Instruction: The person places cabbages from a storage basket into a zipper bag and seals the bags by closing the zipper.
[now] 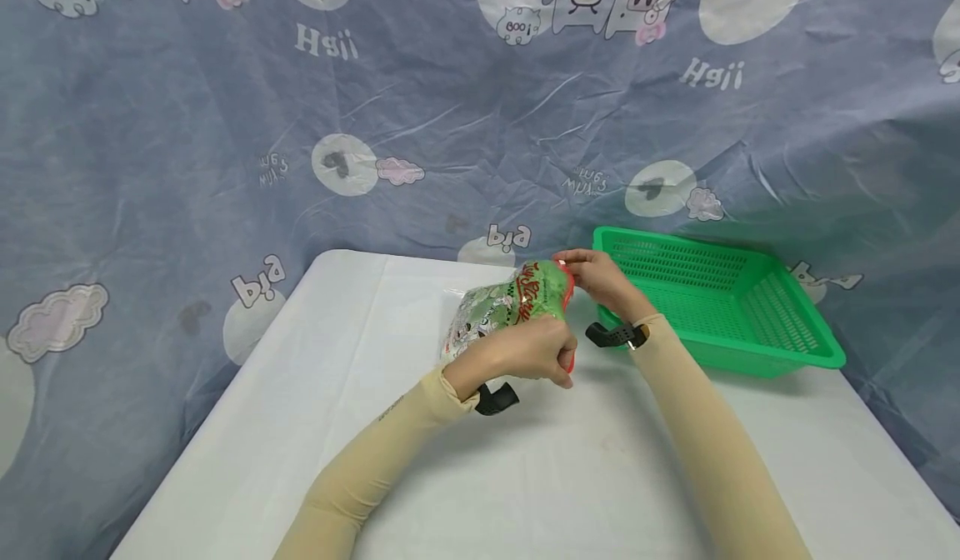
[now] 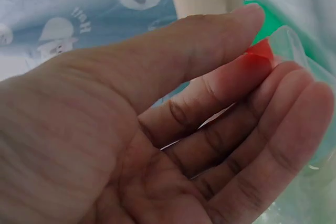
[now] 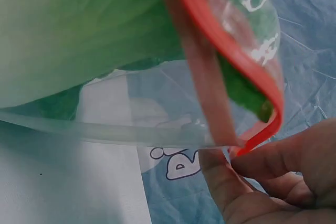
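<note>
A clear printed plastic bag [image 1: 486, 308] with a red strip [image 3: 226, 45] along its mouth lies tilted on the white table. Inside it is a pale green leafy vegetable [image 3: 89, 30], perhaps lettuce. My left hand [image 1: 531, 348] pinches the near corner of the red strip between thumb and index finger, the other fingers loosely bent. At the far corner, my right hand [image 1: 602, 281] pinches the other end of the strip. The left forearm and hand hide the bag's near side in the head view.
A green slotted plastic basket [image 1: 795, 356] stands at the right of the white table [image 1: 420, 477], close beside my right wrist. Behind the table hangs a blue-grey patterned cloth [image 1: 450, 127]. Dark straps are on both wrists.
</note>
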Available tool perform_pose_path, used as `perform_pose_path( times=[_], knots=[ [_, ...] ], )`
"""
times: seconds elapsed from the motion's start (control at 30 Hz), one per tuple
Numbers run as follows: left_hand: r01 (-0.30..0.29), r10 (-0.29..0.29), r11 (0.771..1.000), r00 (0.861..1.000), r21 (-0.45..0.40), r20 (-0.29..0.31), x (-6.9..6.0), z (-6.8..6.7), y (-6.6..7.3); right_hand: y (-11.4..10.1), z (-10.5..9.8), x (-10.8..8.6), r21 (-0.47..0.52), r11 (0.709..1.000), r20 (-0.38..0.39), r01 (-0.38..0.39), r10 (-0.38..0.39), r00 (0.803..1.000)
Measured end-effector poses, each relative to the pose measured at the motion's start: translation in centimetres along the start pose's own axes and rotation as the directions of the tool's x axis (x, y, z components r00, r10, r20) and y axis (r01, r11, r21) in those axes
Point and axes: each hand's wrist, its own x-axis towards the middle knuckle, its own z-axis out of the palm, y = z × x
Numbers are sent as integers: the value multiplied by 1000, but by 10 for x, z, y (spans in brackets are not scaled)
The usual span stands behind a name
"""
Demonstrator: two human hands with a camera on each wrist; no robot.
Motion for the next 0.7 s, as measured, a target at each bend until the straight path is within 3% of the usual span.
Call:
perform_pose_path(
  times=[0.17,0.37,0.7],
  knots=[
    [26,-26,1000,1000,16,5,5,7,1,-1,-1,-1,8,1000,9,-23,23,1000],
    [37,-36,999,998,-27,43,4,5,-3,-1,-1,-6,-69,998,33,-5,7,999],
    [15,-15,999,1000,-53,-7,-2,-3,-10,-4,0,-13,-130,990,28,55,-52,998]
  ],
)
